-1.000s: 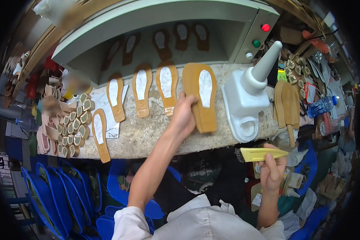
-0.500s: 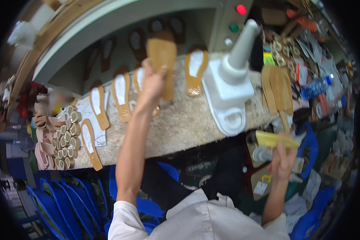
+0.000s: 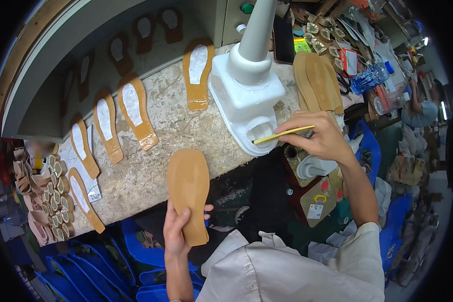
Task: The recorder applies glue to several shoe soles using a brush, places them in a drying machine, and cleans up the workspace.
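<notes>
Tan insole (image 3: 189, 176), broad end toward twelve o'clock and narrow end toward six, is held just below the middle of the view, overlapping the front edge of the workbench (image 3: 161, 166). The left hand (image 3: 180, 226) is closed around its lower part, thumb laid on the upper face and fingers wrapped behind, with fingertips showing at the opposite edge; whether it grips more than one layer cannot be told. Directions below are taken from this piece. At two o'clock, the right hand (image 3: 319, 135) pinches a thin yellow tool (image 3: 287, 134) between thumb and fingers, its dark tip at the cup of a white dispenser (image 3: 251, 83); contact with the cup cannot be made out. The dispenser, with its tall grey cone, stands at one o'clock. An insole with a white patch (image 3: 197, 75) lies at twelve o'clock, and four similar patched insoles (image 3: 137, 110) are spaced from eleven round to nine. Others rest in the shadowed recess of a grey cabinet (image 3: 40, 100), between ten and twelve. Plain tan pieces (image 3: 319, 83) overlap between one and two o'clock, with a blue-capped bottle (image 3: 372, 78) beyond. Small shoe parts (image 3: 55, 201) cluster at nine; blue chairs (image 3: 80, 272) stand toward eight.
</notes>
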`<state>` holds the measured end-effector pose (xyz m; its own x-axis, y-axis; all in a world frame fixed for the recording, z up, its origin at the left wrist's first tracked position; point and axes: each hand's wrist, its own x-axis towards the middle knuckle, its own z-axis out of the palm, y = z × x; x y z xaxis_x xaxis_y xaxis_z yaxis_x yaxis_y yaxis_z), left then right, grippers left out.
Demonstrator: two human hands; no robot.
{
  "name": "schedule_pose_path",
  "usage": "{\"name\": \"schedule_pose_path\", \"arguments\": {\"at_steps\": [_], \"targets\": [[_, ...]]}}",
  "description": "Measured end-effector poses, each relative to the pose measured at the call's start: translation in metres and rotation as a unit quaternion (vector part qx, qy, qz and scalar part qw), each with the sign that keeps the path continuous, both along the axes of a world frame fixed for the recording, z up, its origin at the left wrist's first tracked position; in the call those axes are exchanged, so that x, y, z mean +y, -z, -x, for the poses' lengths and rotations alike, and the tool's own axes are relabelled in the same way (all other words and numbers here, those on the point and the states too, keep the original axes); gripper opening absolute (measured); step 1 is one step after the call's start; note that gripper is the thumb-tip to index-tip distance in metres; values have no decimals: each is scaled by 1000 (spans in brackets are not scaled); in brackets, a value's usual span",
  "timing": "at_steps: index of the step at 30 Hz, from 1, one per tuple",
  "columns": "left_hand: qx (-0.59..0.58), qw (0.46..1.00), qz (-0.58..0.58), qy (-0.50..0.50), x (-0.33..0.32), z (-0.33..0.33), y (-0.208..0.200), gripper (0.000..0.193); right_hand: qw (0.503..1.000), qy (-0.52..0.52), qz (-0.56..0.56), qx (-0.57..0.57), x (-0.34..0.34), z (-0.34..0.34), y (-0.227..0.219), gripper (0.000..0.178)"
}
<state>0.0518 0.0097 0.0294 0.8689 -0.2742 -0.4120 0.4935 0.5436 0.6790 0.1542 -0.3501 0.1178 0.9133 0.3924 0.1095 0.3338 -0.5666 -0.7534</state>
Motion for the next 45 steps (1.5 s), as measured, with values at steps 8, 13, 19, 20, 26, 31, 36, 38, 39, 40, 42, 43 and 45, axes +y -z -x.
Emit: {"name": "schedule_pose_path", "arguments": {"at_steps": [8, 13, 19, 20, 26, 31, 36, 38, 39, 40, 42, 43, 45], "targets": [[43, 995, 85, 5, -16, 24, 9, 63, 932, 142, -170, 288, -6, -13, 17, 28], [69, 993, 92, -25, -29, 33, 14, 71, 894, 170, -275, 311, 37, 32, 22, 27], [69, 993, 96, -14, -30, 41, 26, 70, 990, 59, -24, -129, 128, 50, 47, 29], [61, 993, 102, -11, -29, 43, 29, 70, 990, 53, -24, -126, 131, 52, 47, 29], [46, 989, 138, -20, -31, 56, 41, 66, 990, -10, -12, -137, 136, 67, 35, 38], [28, 987, 158, -19, -33, 67, 44, 63, 986, 54, 12, -157, 148, 52, 41, 31], [15, 994, 108, -18, -36, 69, 47, 68, 983, -14, 41, -180, 165, 60, 41, 39], [19, 993, 118, -22, -37, 69, 48, 69, 984, -39, 33, -170, 170, 67, 44, 42], [22, 991, 126, -24, -37, 70, 49, 69, 985, -63, 23, -161, 173, 72, 44, 44], [23, 991, 127, -24, -36, 70, 50, 69, 986, -73, 21, -148, 175, 77, 43, 43], [28, 984, 173, -36, -36, 71, 51, 70, 988, -93, 0, -122, 172, 84, 44, 42], [29, 984, 174, -36, -35, 70, 51, 70, 989, -111, -22, -97, 169, 85, 44, 42], [52, 982, 183, -20, -32, 69, 49, 70, 987, -95, -17, -129, 161, 77, 44, 40]]}}
